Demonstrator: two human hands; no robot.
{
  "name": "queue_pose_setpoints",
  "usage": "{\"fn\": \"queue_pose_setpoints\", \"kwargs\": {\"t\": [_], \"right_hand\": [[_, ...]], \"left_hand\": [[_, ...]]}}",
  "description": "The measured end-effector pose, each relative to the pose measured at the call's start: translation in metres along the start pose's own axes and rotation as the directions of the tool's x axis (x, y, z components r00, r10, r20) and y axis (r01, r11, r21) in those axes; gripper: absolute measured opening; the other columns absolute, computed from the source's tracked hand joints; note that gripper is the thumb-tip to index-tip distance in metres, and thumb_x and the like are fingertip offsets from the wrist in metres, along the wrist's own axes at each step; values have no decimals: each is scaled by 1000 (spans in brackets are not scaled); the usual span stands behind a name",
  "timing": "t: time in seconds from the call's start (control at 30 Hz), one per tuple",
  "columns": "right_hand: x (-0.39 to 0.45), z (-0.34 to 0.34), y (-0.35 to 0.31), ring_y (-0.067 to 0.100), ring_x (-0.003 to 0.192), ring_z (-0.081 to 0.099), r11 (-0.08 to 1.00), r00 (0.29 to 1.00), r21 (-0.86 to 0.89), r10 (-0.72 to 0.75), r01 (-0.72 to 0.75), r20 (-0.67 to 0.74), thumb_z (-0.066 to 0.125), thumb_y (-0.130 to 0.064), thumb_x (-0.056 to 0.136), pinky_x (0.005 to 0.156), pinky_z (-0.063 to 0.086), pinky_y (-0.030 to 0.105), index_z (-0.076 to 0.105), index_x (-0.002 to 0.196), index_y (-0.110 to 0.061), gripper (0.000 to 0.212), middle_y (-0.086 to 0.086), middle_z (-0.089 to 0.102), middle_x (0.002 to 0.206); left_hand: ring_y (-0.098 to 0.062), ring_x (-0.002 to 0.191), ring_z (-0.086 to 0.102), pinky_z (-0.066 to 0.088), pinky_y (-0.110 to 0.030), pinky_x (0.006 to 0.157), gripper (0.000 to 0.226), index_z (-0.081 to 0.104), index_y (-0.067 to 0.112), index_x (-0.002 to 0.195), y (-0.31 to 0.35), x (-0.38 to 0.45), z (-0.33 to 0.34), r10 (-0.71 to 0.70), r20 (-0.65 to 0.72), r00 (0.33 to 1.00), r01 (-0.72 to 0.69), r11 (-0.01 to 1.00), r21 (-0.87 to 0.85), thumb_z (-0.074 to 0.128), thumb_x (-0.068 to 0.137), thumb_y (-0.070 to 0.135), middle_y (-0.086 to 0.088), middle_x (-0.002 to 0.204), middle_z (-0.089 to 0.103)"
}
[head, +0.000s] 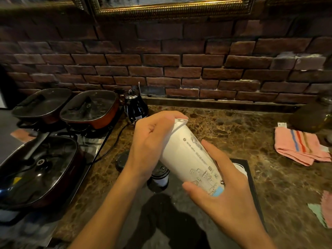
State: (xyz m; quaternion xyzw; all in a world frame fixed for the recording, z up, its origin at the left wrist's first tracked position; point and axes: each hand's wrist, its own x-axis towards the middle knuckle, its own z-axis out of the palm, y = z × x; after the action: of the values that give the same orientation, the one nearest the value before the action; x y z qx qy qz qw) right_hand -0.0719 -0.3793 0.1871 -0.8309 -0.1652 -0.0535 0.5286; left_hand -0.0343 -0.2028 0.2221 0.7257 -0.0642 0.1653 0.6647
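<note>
Holding a white paper cup (190, 155) tilted above the table (242, 126), both hands meet near the middle of the view. The cup's narrow end points toward 11 o'clock and its wide end toward 5 o'clock. The left hand (152, 141) has its grip curled round the narrow end, with the fingers folded over the tip. The right hand (221, 191) has its grip wrapped round the wide end, with the thumb across the printed side. Beneath the cup a black tray (239, 162) lies on the table. A lidded cup (159, 175) stands at 7 o'clock of the held one, and a loose black lid (122, 160) lies at 9 o'clock. A kettle (135, 106) stands at 11 o'clock by the brick wall (197, 69). Three covered pans (89, 108) sit farther out at 9 o'clock, and a striped pink towel (301, 146) lies at 3 o'clock.
</note>
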Motion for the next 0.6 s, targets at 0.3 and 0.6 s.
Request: {"fn": "queue_pose_setpoints", "kwargs": {"t": [0.3,0.6], "right_hand": [[4,-9,-3,27,48,60,216,776,751,288,-624,561,96,-40,44,31,44,21,77,100,-19,63,23,73,86],[11,-24,-1,-3,109,57,993,995,76,91,-93,38,85,-48,59,73,55,13,43,126,-58,80,-29,53,116]], "left_hand": [[-26,97,71,54,-37,75,46,70,11,118,-4,0,-1,-13,157,988,14,1000,-9,47,91,41,-6,112,74],[-33,105,67,55,-54,85,52,66,23,124,-8,2,1,-101,140,985,98,995,28,60,79,49,-4,114,70]]}}
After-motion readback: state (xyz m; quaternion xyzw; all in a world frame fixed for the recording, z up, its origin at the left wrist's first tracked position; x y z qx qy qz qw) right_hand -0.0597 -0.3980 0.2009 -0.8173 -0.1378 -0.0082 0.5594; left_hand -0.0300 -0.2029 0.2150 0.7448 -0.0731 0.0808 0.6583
